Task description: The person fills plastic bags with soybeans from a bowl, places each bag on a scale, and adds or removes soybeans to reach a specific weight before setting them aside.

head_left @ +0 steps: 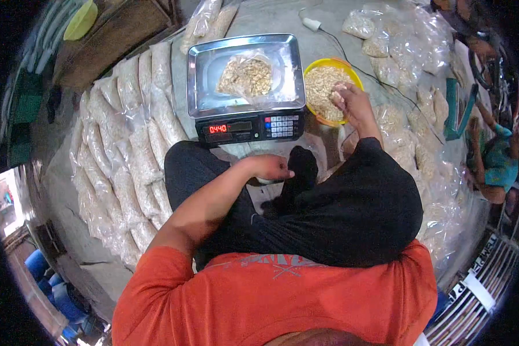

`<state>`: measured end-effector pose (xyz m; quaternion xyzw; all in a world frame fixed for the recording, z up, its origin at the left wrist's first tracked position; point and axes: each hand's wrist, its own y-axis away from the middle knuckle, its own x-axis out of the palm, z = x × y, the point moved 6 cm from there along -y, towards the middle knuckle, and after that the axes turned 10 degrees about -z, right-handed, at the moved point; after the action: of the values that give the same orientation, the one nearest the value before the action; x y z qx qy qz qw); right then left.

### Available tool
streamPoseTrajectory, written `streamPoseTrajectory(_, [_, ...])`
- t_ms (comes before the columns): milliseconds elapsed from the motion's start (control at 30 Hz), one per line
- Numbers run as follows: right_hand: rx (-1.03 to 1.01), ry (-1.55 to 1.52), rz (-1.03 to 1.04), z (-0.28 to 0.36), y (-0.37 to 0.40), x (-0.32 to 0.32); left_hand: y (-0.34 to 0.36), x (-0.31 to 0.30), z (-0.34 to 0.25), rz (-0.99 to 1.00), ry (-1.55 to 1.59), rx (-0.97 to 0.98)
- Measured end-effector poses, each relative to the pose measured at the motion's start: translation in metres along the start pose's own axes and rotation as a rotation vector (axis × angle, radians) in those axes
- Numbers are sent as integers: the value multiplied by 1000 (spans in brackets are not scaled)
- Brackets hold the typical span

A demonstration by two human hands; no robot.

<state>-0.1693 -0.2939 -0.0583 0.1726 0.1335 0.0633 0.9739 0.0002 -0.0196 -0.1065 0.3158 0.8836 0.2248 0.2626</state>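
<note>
A digital scale (251,128) with a red 0.440 readout stands in front of me. On its shiny metal pan (202,92) lies a clear plastic bag of pale, flaky pieces (245,76). Just right of the scale is a yellow basin (356,78) filled with similar pale flakes (323,86). My right hand (353,104) is over the basin's right side, its fingers pinched together on some of the flakes. My left hand (271,168) is closed near my lap, below the scale. Something whitish shows under it, but what it grips is hidden.
Filled clear bags (130,144) lie in rows on the floor at left. More filled bags (406,46) are spread along the right. A cable with a white plug (312,23) runs behind the basin. Another person (499,155) is at the far right, near a green object (452,109).
</note>
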Motion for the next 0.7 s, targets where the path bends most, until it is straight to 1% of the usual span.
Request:
streamPoseTrajectory(33, [171, -317, 93, -6, -3, -2, 3, -5, -4, -146, -20, 20])
streamPoseTrajectory(67, [343, -634, 193, -7, -2, 1, 7, -7, -10, -147, -26, 15])
streamPoseTrajectory(100, [344, -641, 201, -7, -3, -1, 13, -18, -23, -223, -6, 14])
streamPoseTrajectory(133, [380, -714, 207, -9, -3, -3, 22, -30, -34, -300, 13, 11])
streamPoseTrajectory(167, [418, -786, 213, -11, -1, -2, 32, -37, -43, -303, 9, 2])
streamPoseTrajectory(233, [419, -798, 205, -12, 1, -1, 64, -74, -88, -792, -190, 339])
streamPoseTrajectory(267, [416, -807, 189, -13, 2, -3, 74, -85, -103, -789, -193, 337])
streamPoseTrajectory(333, [449, -833, 226, -20, 1, -4, 110, -119, -140, -1214, -592, 462])
streamPoseTrajectory(367, [482, -852, 267, -13, 5, 1, 114, -127, -144, -1218, -596, 464])
streamPoseTrajectory(433, [454, -816, 301, 0, 15, 3, 121, -143, -141, -1290, -831, 200])
streamPoseTrajectory(500, [421, -784, 338, 34, 38, 13, 122, -150, -131, -1267, -850, 159])
streamPoseTrajectory(533, [387, -763, 466, 54, 52, 23, 121, -152, -125, -1235, -863, 120])
streamPoseTrajectory(567, [351, -739, 592, 73, 66, 36, 121, -153, -121, -1280, -900, 124])
streamPoseTrajectory(600, [345, -741, 598, 86, 77, 51, 122, -154, -121, -1285, -906, 123])
streamPoseTrajectory(667, [243, -543, 566, 104, 97, 87, 120, -156, -117, -1206, -870, 43])
streamPoseTrajectory(700, [239, -545, 570, 109, 102, 102, 119, -156, -116, -1209, -874, 41])
